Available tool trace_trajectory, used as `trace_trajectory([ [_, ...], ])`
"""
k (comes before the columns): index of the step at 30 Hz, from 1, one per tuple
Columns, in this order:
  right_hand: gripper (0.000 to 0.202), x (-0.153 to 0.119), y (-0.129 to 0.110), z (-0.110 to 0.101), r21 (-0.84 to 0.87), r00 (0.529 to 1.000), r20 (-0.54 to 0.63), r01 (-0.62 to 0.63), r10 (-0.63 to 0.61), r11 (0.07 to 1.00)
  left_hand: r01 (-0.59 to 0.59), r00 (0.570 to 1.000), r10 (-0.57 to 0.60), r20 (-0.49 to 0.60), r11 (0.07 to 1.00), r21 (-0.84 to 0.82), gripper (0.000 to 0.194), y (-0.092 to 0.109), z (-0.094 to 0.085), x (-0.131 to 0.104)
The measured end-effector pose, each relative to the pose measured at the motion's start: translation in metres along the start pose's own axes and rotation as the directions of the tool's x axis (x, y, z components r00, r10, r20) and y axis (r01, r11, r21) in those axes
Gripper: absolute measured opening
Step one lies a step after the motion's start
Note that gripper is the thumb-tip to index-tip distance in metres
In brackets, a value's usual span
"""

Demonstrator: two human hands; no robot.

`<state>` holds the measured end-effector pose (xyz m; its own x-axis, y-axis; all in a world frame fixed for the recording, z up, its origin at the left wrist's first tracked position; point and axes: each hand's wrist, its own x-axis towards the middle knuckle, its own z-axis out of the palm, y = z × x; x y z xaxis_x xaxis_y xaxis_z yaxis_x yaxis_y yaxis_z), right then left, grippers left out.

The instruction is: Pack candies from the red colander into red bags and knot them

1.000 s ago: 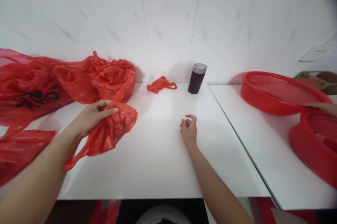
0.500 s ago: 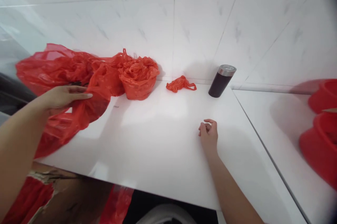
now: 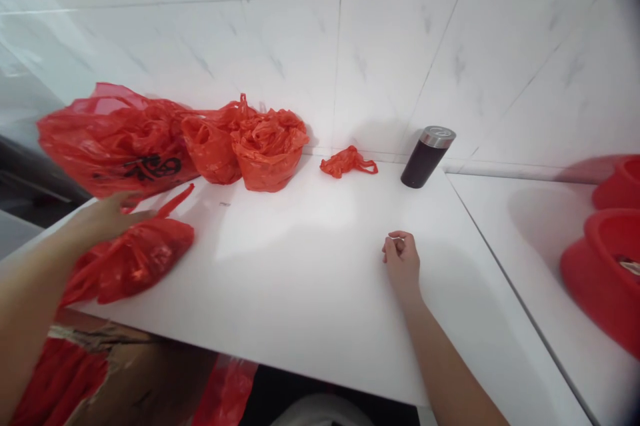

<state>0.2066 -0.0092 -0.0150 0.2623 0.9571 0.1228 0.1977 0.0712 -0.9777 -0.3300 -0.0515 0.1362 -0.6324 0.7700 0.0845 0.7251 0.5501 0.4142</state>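
Observation:
At the left front of the white table [image 3: 300, 279], a red plastic bag [image 3: 150, 256] lies bunched up. My left hand [image 3: 113, 213] is closed in a pinch at the bag's upper part, where a strip of red plastic sticks up beside the fingertips. Over the table's right half is my right hand [image 3: 403, 256], its fingers curled in with nothing visible in them. A small crumpled red bag [image 3: 345, 162] and a dark tumbler with a silver lid [image 3: 423, 163] stand beyond it near the wall.
Along the wall at left sit a large red bag with black print [image 3: 120, 139], a smaller red bag [image 3: 213, 153] and a red bag-covered bundle [image 3: 270, 156]. Red bowls [image 3: 595, 266] stand at far right. A cardboard box [image 3: 135, 379] is below the table edge.
My left hand has moved down and left, lowering the red bag onto the table's left front; the black print behind is now uncovered. My right hand has stayed nearly in place, fingers slightly more curled.

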Motion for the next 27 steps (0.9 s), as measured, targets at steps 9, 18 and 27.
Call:
trace_trajectory([
  [9,0.021,0.000,0.003,0.001,-0.034,1.000,0.014,-0.007,0.008,0.999,-0.558,0.765,0.563,0.312,0.822,-0.116,0.039,0.170,0.101,-0.047],
  [18,0.020,0.006,0.007,0.003,-0.050,0.999,0.038,0.012,-0.010,0.999,-0.679,0.730,0.669,-0.138,0.732,-0.043,0.041,0.293,0.186,-0.062],
  [27,0.020,0.004,-0.001,0.002,-0.129,0.995,0.093,-0.024,0.036,0.991,-0.410,0.878,0.448,-0.168,0.886,0.217,0.042,0.256,0.157,0.007],
])
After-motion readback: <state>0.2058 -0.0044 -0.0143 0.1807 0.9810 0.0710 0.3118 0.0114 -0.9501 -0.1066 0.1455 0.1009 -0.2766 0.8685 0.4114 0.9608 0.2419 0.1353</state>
